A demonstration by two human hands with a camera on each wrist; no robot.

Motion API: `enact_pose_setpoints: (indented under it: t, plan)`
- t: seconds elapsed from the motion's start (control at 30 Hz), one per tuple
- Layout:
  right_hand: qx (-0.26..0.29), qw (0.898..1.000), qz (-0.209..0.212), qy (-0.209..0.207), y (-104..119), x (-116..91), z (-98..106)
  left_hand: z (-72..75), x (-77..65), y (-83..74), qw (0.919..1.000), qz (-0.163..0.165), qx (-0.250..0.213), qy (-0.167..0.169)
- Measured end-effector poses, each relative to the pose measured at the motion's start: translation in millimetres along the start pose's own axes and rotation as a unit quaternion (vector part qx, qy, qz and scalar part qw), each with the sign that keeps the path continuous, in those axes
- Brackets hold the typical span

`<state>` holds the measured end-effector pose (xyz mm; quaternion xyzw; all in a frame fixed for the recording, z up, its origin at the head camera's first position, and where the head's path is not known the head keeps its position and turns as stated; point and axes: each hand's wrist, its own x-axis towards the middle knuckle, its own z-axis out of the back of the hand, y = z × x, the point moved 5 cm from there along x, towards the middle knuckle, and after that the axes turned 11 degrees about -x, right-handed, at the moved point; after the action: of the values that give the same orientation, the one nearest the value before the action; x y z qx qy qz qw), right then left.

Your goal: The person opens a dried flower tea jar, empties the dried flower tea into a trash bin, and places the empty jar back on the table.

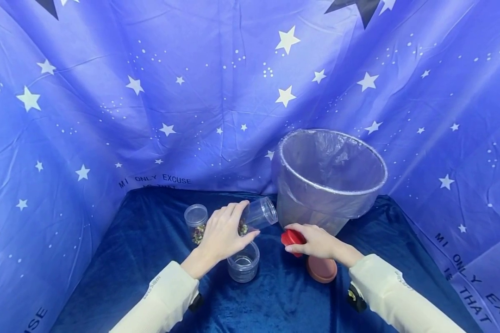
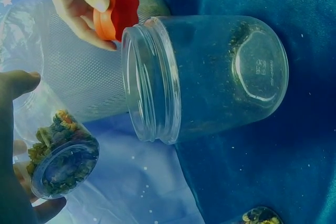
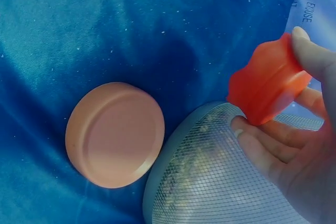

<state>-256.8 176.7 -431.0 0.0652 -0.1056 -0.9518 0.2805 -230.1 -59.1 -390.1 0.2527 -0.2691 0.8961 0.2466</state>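
Observation:
My left hand point(image 1: 223, 233) grips a clear plastic jar point(image 1: 261, 213), tilted on its side with its uncovered mouth to the right. Dried, mixed-colour bits point(image 2: 59, 156) lie near its base. Below that hand, a second clear jar point(image 1: 243, 268) stands upright and uncovered on the cloth, a few specks inside. My right hand point(image 1: 320, 241) pinches a red lid point(image 3: 269, 80) with a wavy edge, between thumb and fingers. A pinkish-brown round lid point(image 3: 123, 137) lies on the cloth just below the right hand.
Behind the right hand stands a mesh wastebasket point(image 1: 332, 192) lined with a clear bag. A third clear jar point(image 1: 195, 217), holding similar dried bits, stands left of the left hand. Dark blue cloth point(image 1: 150, 277) covers the table; a starry curtain point(image 1: 216, 92) surrounds it.

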Motion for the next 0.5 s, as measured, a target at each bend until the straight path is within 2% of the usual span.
enact_pose_setpoints:
  t: [0.23, 0.5]
  plan:
    - [-0.022, 1.000, -0.005, 0.008, -1.7, 3.7, -10.4, -0.7, 0.2, -1.5, 1.0000, -0.001, -0.004, 0.004]
    - [-0.036, 0.999, -0.034, 0.018, -6.3, 7.4, -27.5, -2.9, -0.7, -2.7, 1.0000, -0.005, -0.006, 0.004]
